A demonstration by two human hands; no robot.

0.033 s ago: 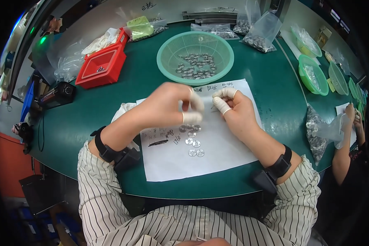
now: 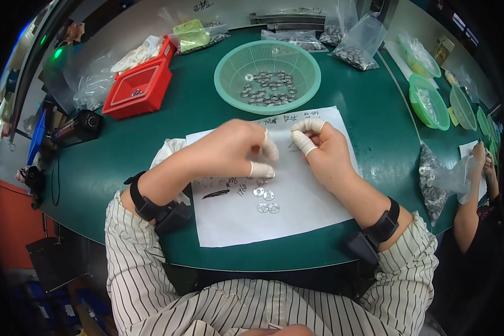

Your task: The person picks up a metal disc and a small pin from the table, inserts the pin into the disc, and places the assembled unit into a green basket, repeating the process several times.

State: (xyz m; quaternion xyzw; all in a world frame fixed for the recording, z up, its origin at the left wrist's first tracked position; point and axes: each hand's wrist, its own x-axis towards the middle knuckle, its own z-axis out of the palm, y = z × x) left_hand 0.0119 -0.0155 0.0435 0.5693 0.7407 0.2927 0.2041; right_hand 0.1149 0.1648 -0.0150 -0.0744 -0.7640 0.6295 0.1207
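Small round metal discs with a hole in the middle (image 2: 269, 195) lie in a loose column on a white sheet of paper (image 2: 313, 207) with handwriting. Over the top of that column hovers my left hand (image 2: 232, 150), thumb and fingers apart, with white covers on the fingertips; it hides some discs. To its right, above the paper, my right hand (image 2: 327, 154) pinches thumb and forefinger together, also in white fingertip covers. A thin dark bit shows at the pinch, too small to name. Beyond both hands stands a green mesh basket (image 2: 229, 78) with many similar discs (image 2: 269, 98).
At the left are a red tray (image 2: 157, 92) and a black box-shaped device (image 2: 84, 130). Bags of metal parts (image 2: 355, 53) stand at the back; another bag (image 2: 431, 179) lies at the right, near green baskets (image 2: 425, 101) and a co-worker's arm (image 2: 467, 215).
One disc now shows apart from the rest, at the left inside the basket. My left hand has shifted slightly, covering more of the upper discs on the paper. My right hand is nearly unmoved.
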